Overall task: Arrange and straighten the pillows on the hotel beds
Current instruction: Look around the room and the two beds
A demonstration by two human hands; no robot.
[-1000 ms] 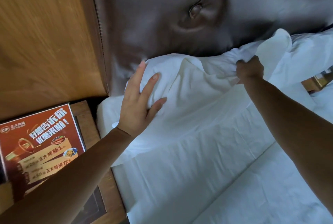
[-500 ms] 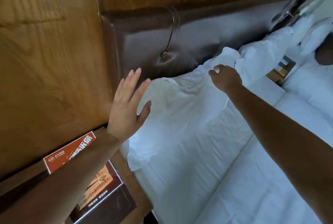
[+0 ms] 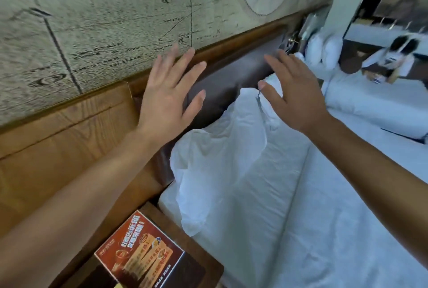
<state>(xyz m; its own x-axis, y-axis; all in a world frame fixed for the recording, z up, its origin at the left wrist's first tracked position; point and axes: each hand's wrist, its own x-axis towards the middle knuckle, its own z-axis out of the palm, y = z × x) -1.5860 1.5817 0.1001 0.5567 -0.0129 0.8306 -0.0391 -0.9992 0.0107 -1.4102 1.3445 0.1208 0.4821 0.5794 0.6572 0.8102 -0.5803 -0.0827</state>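
A white pillow lies crumpled against the brown padded headboard at the head of the near bed. My left hand hovers open, fingers spread, in front of the headboard above the pillow's left end, touching nothing. Over the pillow's top right corner, my right hand is also open with fingers spread and holds nothing. More white pillows stand at the far bed, at the upper right.
A wooden nightstand at the lower left carries a red printed card. A wooden wall panel runs left of the headboard, under patterned wallpaper. A folded white duvet lies on the far bed.
My right hand has let go of the pillow's corner and opened. Both hands have risen above the pillow, and the view has tilted up toward the wall.
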